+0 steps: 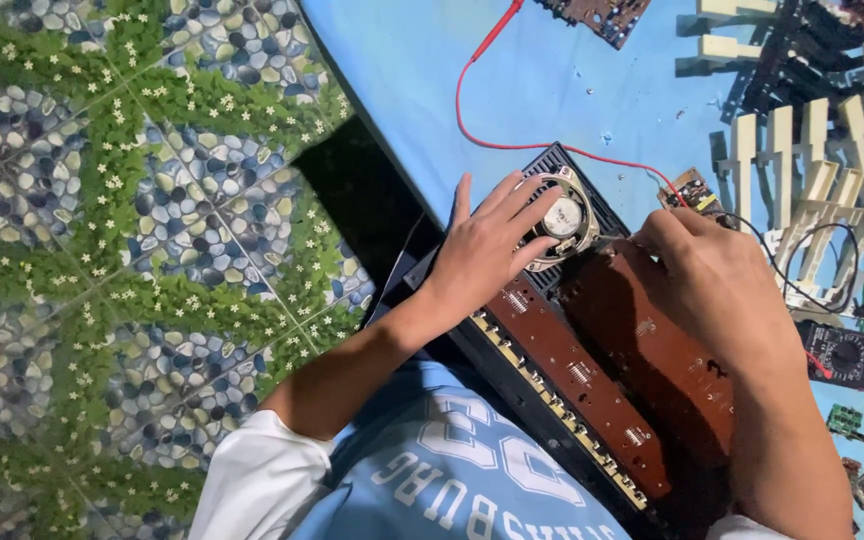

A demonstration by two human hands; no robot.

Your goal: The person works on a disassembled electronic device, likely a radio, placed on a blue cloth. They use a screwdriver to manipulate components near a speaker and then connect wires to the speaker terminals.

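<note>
Currently, item list, head view:

1. Left hand (487, 250): lying palm down w/ fingers spread open, fingertips resting on the round speaker (559, 222); not gripping it, just touching the rim & cone side.
2. Speaker: silver frame, pale centre, sitting at the upper end of the black casing (512, 375), on its grille part.
3. Right hand (717, 285): lying curled over the upper-right end of the brown circuit board (612, 375), fingers bent & closed inward near the red wire (472, 110); whether it's pinching anything — can't tell, fingertips are hiding under the knuckles.
4. Brown circuit board: long strip w/ solder pads, lying inside the black casing, running diagonally from beside the speaker toward the person's lap.
5. Red wire: looping across the blue table (552, 70) from top centre to just beside the right hand.
6. Multimeter (845, 355): black, lying right of the right wrist, near but apart.
7. Cream plastic keys (812, 180): lying upper right, well apart from both hands.
8. Floor mat (132, 250): pebble & leaf print, showing left of the table
</note>
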